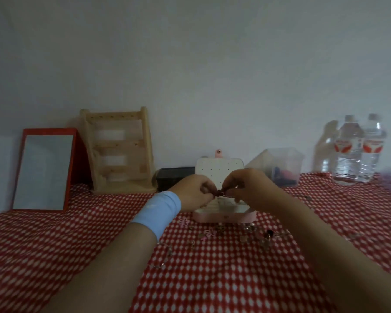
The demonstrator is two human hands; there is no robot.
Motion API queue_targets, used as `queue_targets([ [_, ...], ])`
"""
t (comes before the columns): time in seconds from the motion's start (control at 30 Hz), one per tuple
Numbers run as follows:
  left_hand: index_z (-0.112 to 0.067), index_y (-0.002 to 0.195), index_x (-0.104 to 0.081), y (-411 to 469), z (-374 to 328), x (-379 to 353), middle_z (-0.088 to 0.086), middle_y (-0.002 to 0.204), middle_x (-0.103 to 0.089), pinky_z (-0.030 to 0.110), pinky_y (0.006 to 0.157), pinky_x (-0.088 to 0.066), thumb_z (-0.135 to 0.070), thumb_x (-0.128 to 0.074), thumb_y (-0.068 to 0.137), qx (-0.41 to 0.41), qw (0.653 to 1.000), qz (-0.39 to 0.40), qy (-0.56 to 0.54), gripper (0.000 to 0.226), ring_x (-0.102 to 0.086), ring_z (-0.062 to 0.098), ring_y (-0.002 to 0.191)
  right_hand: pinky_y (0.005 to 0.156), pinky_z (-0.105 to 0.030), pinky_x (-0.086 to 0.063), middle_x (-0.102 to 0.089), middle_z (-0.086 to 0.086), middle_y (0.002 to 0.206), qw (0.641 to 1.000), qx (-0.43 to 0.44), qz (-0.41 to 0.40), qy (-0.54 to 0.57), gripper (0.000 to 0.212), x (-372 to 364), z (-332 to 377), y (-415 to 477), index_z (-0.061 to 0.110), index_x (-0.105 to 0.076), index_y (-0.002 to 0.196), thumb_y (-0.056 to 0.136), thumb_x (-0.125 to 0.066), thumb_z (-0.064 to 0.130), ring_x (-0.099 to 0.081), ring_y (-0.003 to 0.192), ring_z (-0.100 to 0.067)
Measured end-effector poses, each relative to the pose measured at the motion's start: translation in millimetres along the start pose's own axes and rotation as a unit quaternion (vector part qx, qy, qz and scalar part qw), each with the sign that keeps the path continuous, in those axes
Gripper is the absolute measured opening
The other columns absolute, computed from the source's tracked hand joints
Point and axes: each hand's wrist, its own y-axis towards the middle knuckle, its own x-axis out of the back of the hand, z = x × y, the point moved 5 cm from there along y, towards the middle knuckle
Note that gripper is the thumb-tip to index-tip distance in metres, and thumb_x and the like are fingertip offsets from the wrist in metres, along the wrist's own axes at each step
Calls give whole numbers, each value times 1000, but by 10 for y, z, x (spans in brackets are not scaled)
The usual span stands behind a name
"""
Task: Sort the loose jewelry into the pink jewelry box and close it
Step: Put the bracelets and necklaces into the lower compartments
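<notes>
Pink jewelry box (224, 216) open; both hands' fingers (207, 188) pinch dark earring (219, 192).

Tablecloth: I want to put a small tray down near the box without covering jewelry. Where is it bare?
Bare cloth lies between the red-framed mirror and the left hand, and in front of the wooden rack. Right of the pink jewelry box, toward the water bottles, looks mostly bare too. Crowded: loose jewelry just in front of the box.

Red-and-white checked cloth surface (54, 256) carries: open pink jewelry box (224, 216) at centre, loose jewelry (224, 236) at 6 o'clock of it, mirror (45, 170) and wooden rack (120, 152) at 10, water bottles (359, 150) at 2.
</notes>
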Motion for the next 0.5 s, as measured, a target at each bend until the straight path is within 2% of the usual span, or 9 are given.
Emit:
queue_targets([
  [0.13, -22, 111, -71, 170, -256, -273, -2, 114, -68, 22, 92, -47, -16, -69, 87, -38, 998, 11, 46, 24, -61, 10, 98, 86, -23, -58, -74, 11, 101, 997, -16, 0, -76, 18, 136, -305, -128, 27, -76, 104, 89, -74, 18, -66, 87, 0],
  [0.23, -21, 109, -72, 203, -280, -421, -1, 115, -68, 26, 94, -49, -18, -72, 84, -41, 996, 20, 71, 25, -62, 14, 102, 76, -13, -50, -73, 17, 103, 993, -24, 20, -118, 17, 149, -431, -219, 35, -77, 103, 89, -75, 25, -63, 87, 4],
  [0.33, -21, 106, -73, 180, -222, -411, -8, 108, -64, 19, 88, -44, -20, -75, 83, -34, 997, -6, 74, 23, -58, 8, 95, 66, -8, -37, -73, 18, 105, 989, -24, 31, -140, 17, 136, -466, -254, 35, -77, 104, 90, -73, 26, -59, 84, 4],
  [0.4, -22, 102, -74, 151, -164, -372, -11, 102, -64, 18, 87, -45, -22, -75, 84, -33, 996, -14, 78, 19, -57, 5, 92, 66, -8, -37, -73, 18, 107, 988, -17, 42, -145, 18, 116, -456, -255, 35, -78, 105, 91, -71, 26, -59, 84, 2],
  [0.5, -26, 101, -76, 84, -114, -334, -12, 104, -68, 22, 90, -48, -25, -71, 88, -33, 996, -3, 86, 14, -59, 4, 95, 81, -18, -48, -73, 16, 113, 985, -17, 76, -153, 22, 83, -437, -248, 36, -77, 109, 94, -67, 25, -63, 95, -6],
])
